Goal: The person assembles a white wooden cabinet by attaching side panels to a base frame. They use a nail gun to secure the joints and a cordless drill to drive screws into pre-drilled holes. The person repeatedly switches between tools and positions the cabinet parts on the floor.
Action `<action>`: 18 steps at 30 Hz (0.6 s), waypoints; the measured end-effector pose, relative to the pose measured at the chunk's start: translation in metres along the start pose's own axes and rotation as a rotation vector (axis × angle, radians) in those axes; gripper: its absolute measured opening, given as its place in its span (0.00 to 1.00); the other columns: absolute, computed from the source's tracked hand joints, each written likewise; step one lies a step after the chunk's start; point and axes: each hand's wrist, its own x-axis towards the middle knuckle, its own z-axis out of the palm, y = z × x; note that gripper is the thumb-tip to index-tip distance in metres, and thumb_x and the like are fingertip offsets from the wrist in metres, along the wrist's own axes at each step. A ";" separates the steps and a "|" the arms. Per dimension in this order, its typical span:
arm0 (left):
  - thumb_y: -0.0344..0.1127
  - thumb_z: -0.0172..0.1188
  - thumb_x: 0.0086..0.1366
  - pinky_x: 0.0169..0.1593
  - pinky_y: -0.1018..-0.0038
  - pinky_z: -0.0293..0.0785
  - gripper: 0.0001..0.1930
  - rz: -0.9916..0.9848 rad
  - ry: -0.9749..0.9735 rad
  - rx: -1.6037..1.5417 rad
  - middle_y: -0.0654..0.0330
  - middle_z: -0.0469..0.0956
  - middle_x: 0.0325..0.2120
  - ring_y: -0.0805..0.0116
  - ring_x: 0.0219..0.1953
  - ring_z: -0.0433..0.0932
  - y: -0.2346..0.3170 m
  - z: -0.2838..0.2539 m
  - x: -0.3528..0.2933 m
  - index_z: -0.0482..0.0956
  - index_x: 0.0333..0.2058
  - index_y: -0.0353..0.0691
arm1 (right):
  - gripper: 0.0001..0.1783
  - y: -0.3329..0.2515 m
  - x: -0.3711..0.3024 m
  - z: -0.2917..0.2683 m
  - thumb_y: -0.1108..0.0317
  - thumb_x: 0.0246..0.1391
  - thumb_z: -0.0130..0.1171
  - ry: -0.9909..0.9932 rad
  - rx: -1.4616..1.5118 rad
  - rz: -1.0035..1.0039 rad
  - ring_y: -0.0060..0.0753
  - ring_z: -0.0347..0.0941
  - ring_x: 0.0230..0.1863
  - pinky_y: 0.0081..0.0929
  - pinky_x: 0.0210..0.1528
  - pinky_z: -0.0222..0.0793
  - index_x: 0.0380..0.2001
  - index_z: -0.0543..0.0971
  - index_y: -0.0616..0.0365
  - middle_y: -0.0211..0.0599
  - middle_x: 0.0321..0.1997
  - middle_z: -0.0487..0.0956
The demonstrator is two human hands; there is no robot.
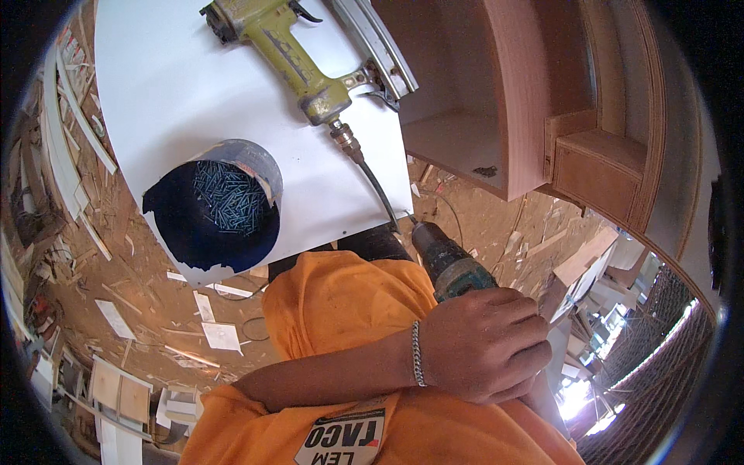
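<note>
My left forearm crosses in front of my body, with a chain bracelet at the wrist. My left hand (488, 345) is closed over the rear of a dark teal power drill (452, 262). The drill's nose points up and left, beside the near right corner of a white panel (325, 186). A bit of my right forearm (546, 397) shows beneath the left hand; my right hand is hidden behind it. On the panel stands a round, ragged-edged blue tub (260, 163) with many dark screws (231, 198) in it. An olive-green air nailer (291, 66) lies farther back.
A black air hose (377, 190) runs from the nailer over the panel's near edge. Wooden cabinet frames (523, 101) stand at the right. Wood scraps and offcuts (221, 335) litter the dirt floor. Long pale strips (66, 147) lie at the left.
</note>
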 end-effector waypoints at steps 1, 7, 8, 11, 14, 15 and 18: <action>0.35 0.64 0.51 0.40 0.67 0.80 0.10 0.001 0.010 -0.016 0.56 0.77 0.31 0.59 0.36 0.80 -0.001 0.000 -0.001 0.77 0.30 0.37 | 0.22 -0.001 0.002 0.000 0.60 0.38 0.70 -0.004 -0.002 -0.002 0.56 0.79 0.36 0.45 0.39 0.74 0.38 0.79 0.57 0.48 0.32 0.81; 0.36 0.64 0.50 0.38 0.68 0.80 0.11 0.046 0.051 -0.025 0.56 0.77 0.31 0.59 0.35 0.80 -0.008 0.001 -0.003 0.77 0.31 0.36 | 0.22 -0.002 0.004 -0.001 0.59 0.38 0.70 -0.019 -0.020 -0.009 0.56 0.79 0.36 0.45 0.39 0.74 0.37 0.79 0.57 0.48 0.33 0.81; 0.36 0.64 0.50 0.38 0.68 0.80 0.11 0.050 0.065 -0.021 0.56 0.76 0.31 0.59 0.35 0.80 -0.008 0.001 -0.003 0.77 0.31 0.36 | 0.22 -0.002 0.004 -0.001 0.59 0.38 0.70 -0.024 -0.024 -0.010 0.56 0.79 0.36 0.45 0.39 0.74 0.37 0.79 0.57 0.48 0.33 0.81; 0.36 0.64 0.49 0.38 0.67 0.79 0.12 0.058 0.104 -0.015 0.56 0.76 0.30 0.58 0.34 0.79 -0.011 0.002 -0.003 0.76 0.30 0.36 | 0.21 -0.003 0.006 -0.003 0.59 0.38 0.70 -0.031 -0.033 -0.015 0.57 0.79 0.36 0.45 0.39 0.74 0.37 0.79 0.57 0.48 0.33 0.81; 0.37 0.64 0.49 0.39 0.66 0.78 0.12 0.055 0.127 -0.016 0.55 0.76 0.29 0.58 0.33 0.78 -0.014 0.004 -0.003 0.76 0.29 0.37 | 0.21 -0.003 0.005 -0.004 0.59 0.38 0.69 -0.033 -0.039 -0.021 0.57 0.78 0.36 0.45 0.39 0.74 0.36 0.79 0.57 0.48 0.33 0.81; 0.36 0.64 0.48 0.38 0.67 0.79 0.12 0.056 0.125 -0.012 0.56 0.76 0.30 0.59 0.34 0.79 -0.015 0.004 -0.002 0.77 0.30 0.37 | 0.21 -0.003 0.005 -0.004 0.59 0.38 0.69 -0.033 -0.040 -0.021 0.57 0.78 0.36 0.45 0.39 0.74 0.36 0.79 0.57 0.48 0.33 0.81; 0.35 0.64 0.47 0.37 0.68 0.80 0.12 0.048 0.100 -0.025 0.56 0.76 0.30 0.59 0.34 0.80 -0.015 0.001 -0.003 0.77 0.31 0.37 | 0.21 -0.003 0.003 -0.004 0.59 0.38 0.69 -0.028 -0.038 -0.014 0.57 0.78 0.37 0.45 0.39 0.74 0.36 0.79 0.57 0.48 0.33 0.81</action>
